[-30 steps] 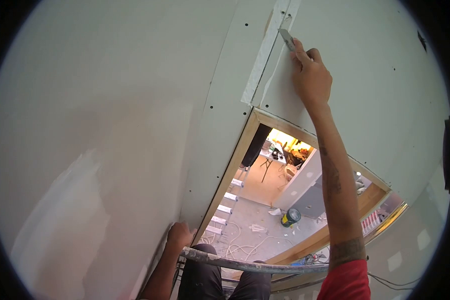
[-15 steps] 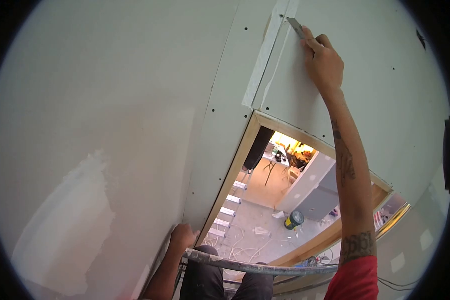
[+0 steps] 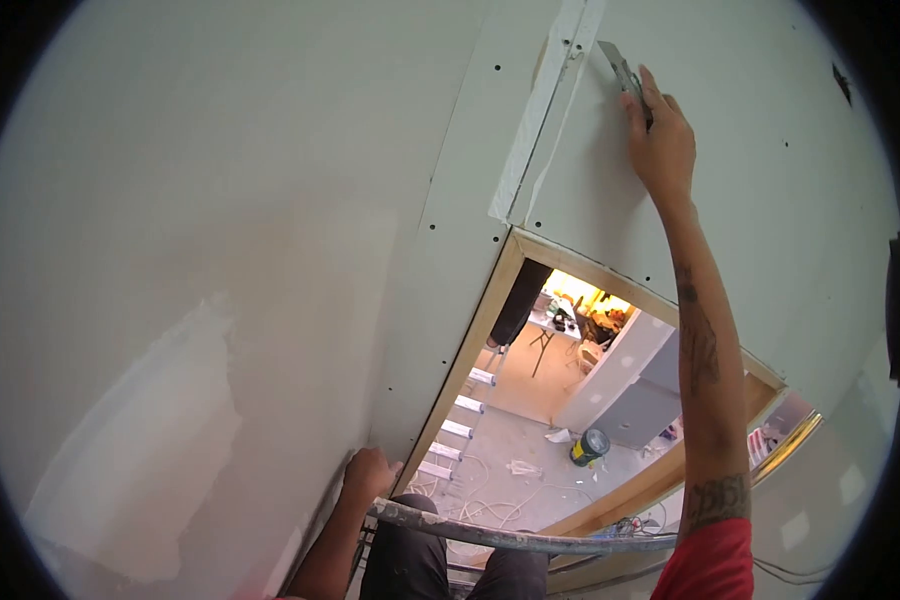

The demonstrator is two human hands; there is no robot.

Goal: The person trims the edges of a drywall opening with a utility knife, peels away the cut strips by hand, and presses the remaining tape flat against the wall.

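Observation:
My right hand (image 3: 662,145) is closed round a grey utility knife (image 3: 622,75), its tip pointing up and left. The tip is just right of a vertical joint (image 3: 540,140) in the plasterboard (image 3: 770,220). White edges and a thin pale line run along this joint, with screw heads near its top. Low on the left, my left hand (image 3: 370,474) is closed beside the wooden frame (image 3: 462,370) of an opening, just above a metal rail (image 3: 520,537). What its fingers grip, I cannot tell.
Through the opening, a ladder (image 3: 458,428), a dark bucket (image 3: 589,447) and loose cables (image 3: 490,510) show on the floor below. A table (image 3: 548,325) with tools stands farther off. The curved rail crosses in front of my legs. A pale filler patch (image 3: 140,450) covers part of the left wall.
My right hand has moved slightly down and right with the knife, whose tip has come away from the joint. My left hand stays in place, and the view has shifted a little.

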